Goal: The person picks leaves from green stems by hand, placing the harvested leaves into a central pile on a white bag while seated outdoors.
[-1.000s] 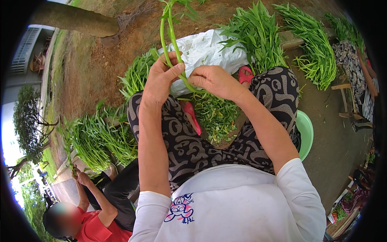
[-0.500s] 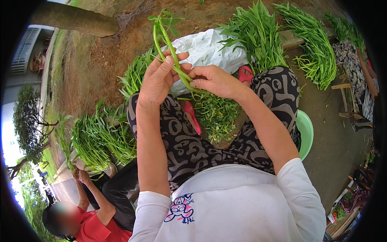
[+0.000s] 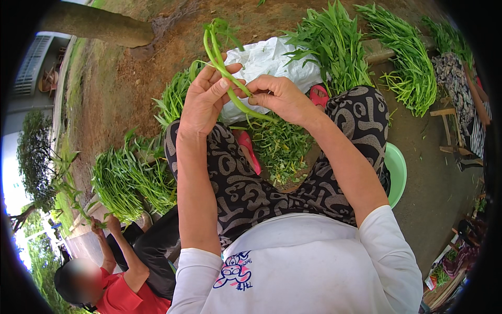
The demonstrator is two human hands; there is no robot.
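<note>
My left hand [image 3: 201,104] is closed round a few thick, pale green water spinach stems [image 3: 213,48] whose leafy tips bend over above it. The lower ends of the stems slant down to the right past my fingers. My right hand [image 3: 282,98] pinches at these stems between thumb and forefinger, beside my left fingertips. Below my hands, between my feet, lies a heap of plucked leaves and bits [image 3: 280,149]. Behind my hands a white plastic sack [image 3: 256,60] is spread on the ground.
Bunches of the greens lie at the far side [image 3: 334,44], far right [image 3: 410,68] and left [image 3: 130,180]. By my right leg stands a pale green basin [image 3: 396,175]. At lower left a person in a red shirt [image 3: 123,293] holds greens. A wooden stool [image 3: 444,128] stands at right.
My left thumb has shifted down along the stems, and the stems tilt a little more to the right. At lower left the person's hands have moved apart.
</note>
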